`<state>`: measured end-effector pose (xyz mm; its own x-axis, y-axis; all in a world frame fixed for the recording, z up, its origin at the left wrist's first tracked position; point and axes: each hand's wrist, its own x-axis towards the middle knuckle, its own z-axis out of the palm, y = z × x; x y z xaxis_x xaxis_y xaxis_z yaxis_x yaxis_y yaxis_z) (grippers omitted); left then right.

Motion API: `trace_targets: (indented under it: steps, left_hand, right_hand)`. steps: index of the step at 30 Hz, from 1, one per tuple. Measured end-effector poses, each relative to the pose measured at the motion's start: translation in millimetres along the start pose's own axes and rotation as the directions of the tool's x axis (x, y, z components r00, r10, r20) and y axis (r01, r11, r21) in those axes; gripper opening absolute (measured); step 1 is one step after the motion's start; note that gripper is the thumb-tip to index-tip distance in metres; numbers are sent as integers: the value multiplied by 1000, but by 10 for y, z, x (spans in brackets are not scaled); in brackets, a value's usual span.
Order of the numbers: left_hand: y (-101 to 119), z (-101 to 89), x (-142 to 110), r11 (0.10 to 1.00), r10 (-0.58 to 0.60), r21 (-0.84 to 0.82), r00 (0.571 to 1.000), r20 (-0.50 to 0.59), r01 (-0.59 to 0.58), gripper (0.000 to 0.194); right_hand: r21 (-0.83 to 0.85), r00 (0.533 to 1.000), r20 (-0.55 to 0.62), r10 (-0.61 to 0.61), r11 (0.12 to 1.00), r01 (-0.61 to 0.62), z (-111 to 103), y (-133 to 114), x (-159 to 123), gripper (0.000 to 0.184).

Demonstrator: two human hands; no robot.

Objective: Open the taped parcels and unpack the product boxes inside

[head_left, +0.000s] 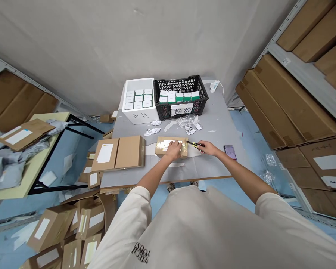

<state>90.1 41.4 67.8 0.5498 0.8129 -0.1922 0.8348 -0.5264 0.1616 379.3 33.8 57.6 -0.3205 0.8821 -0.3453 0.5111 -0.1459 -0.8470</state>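
Observation:
A small taped cardboard box (pixel 164 147) lies on the grey table (pixel 212 157) in front of me. My left hand (pixel 173 150) rests on top of it, fingers curled over its near edge and pressing it down. My right hand (pixel 208 148) grips a yellow and black utility knife (pixel 194 144), whose tip touches the right end of the box.
Two larger flat cardboard boxes (pixel 119 153) lie to the left. At the back stand a white foam box (pixel 138 100) and a black crate (pixel 180 98) with small cartons. A phone (pixel 230 152) lies right. Torn paper scraps (pixel 184 125) lie mid-table. More parcels (pixel 72 231) cover the floor.

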Motion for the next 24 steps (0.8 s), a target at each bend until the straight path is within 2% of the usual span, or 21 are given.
trace_targets:
  steps: [4, 8, 11, 14, 16, 18, 21, 24]
  left_hand:
    - [-3, 8, -20, 1000, 12, 9, 1000, 0, -12, 61]
    - [-17, 27, -53, 999, 35, 8, 999, -22, -35, 59]
    - [-5, 28, -47, 1000, 17, -11, 999, -32, -17, 60]
    - [32, 26, -27, 999, -26, -44, 999, -39, 25, 61]
    - [58, 32, -21, 997, -48, -60, 998, -47, 45, 61]
    - [72, 44, -25, 996, -59, -70, 997, -58, 55, 60]
    - [72, 63, -38, 995, -55, -84, 997, -62, 49, 59]
    - [65, 69, -43, 995, -53, -89, 997, -61, 47, 59]
  right_hand:
    - [-317, 991, 112, -74, 943, 106, -186, -37, 50, 28]
    - [-635, 982, 168, -91, 752, 178, -250, -202, 181, 30]
    - [-757, 973, 202, -116, 611, 230, -227, -354, 306, 32]
    - [-805, 969, 225, -103, 540, 244, -206, -453, 417, 32]
    - [-794, 972, 222, -75, 565, 225, -214, -461, 458, 31]
    - [-719, 975, 222, -15, 673, 174, -235, -415, 455, 28]
    - [-503, 961, 265, 76, 861, 71, -257, -270, 372, 28]
    - [-326, 960, 270, 73, 945, 19, -237, -91, 249, 33]
